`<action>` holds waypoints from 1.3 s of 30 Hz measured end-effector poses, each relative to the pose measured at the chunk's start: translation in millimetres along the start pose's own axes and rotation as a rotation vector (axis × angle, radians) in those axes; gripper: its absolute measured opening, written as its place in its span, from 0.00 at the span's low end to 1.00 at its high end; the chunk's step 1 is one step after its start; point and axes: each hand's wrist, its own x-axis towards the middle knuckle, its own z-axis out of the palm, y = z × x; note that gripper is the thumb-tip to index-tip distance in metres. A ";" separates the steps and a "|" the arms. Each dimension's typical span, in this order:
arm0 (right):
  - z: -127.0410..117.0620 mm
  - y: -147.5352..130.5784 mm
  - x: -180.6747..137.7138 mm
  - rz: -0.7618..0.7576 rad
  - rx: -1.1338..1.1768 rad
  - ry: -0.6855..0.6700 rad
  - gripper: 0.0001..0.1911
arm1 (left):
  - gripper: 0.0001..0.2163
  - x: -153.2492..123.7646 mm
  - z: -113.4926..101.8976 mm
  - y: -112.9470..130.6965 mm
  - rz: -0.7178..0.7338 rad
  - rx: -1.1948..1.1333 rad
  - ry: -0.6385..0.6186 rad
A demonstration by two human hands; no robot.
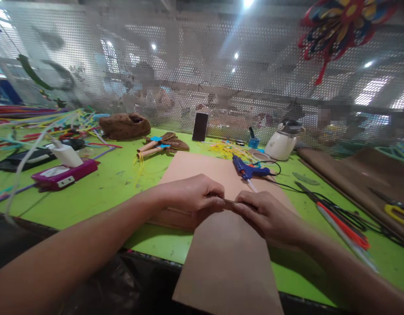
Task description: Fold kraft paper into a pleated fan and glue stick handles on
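Brown sheet: its narrow far end (231,262) sits between the two hands, above the larger tan board; the near part extends past the table's front edge.
Left hand (195,192): fingers curled, thumb and fingertips clamped on the sheet's far edge.
Right hand (269,214): thumb and fingers pinching the same edge, just beside the left; whether that edge is folded or rolled, cannot tell.
Tan board (195,168): flat on the green table (110,192), partly under both hands.
Glue gun (251,169): blue, lying on the board's far right part, white stick protruding toward the right hand.
Blue bottle (253,142): small, a dark piece upright at its mouth; fill level not readable.
White jug (280,146): dark lid on, contents hidden; right of the bottle.
Brown pouch-like object (124,126): dark opening near its right end; inside not visible.
Power strip (65,175): magenta, white adapter (66,155) seated on it.
Craft knife (348,229): orange handle, right of the board.
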 end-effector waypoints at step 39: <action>-27.3 -10.0 -6.4 -0.171 0.740 -0.151 0.22 | 0.10 -1.8 22.6 -12.6 -0.091 -1.290 -0.187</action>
